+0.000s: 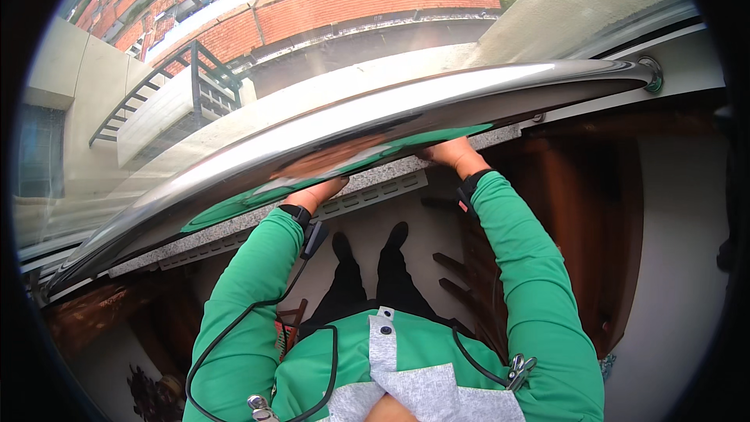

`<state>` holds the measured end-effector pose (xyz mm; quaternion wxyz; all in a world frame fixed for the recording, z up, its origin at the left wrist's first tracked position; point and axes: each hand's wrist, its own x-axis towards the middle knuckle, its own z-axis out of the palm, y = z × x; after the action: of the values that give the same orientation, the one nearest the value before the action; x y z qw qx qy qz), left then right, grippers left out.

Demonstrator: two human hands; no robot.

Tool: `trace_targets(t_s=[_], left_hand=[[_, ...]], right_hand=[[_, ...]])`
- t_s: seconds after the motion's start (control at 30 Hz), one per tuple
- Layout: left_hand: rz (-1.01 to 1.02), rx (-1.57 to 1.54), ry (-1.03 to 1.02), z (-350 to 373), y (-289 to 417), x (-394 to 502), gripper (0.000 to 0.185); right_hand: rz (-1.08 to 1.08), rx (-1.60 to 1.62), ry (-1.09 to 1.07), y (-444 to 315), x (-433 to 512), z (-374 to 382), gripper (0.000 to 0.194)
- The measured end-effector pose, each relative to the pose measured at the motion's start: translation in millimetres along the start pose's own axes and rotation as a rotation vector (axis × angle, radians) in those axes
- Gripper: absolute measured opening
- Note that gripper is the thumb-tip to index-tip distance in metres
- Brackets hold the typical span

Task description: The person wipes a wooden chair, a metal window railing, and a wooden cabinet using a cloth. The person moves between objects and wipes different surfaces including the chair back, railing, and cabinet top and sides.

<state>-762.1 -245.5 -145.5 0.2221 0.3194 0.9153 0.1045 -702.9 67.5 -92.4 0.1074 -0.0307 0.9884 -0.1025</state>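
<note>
A polished metal rail (375, 106) runs across the view in front of the window, its underside mirroring green sleeves. Both arms reach down beneath it. My left hand (319, 192) is by the granite sill (387, 172), its fingers hidden behind the rail's lower edge. Farther right, my right hand (450, 154) is also at the sill under the rail, with its fingers mostly covered. Whether either hand holds anything cannot be seen. Black bands with small devices circle both wrists, and a black cable (252, 308) runs from the left one.
Window glass lies beyond the rail, with tiled roofs (375, 3) far below. The rail's round mount (650, 74) is at the right. A slotted white panel (375, 193) is below the sill. Dark wooden furniture (574, 217) stands at the right, a plant (149, 395) at the lower left.
</note>
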Motion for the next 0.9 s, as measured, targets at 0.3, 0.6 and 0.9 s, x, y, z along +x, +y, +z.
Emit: trace_targets(t_s=[0.3, 0.6, 0.9], left_hand=[[-0.019, 0.032, 0.035, 26, -16, 7, 0.039], [0.102, -0.034, 0.146, 94, -64, 14, 0.047], [0.017, -0.008, -0.071, -15, 8, -2, 0.032]], right_hand=[[0.369, 0.154, 0.886, -68, -21, 113, 0.058], [0.198, 0.339, 0.012, -1, -3, 22, 0.043], [0.025, 0.093, -0.339, -2, 14, -18, 0.041]])
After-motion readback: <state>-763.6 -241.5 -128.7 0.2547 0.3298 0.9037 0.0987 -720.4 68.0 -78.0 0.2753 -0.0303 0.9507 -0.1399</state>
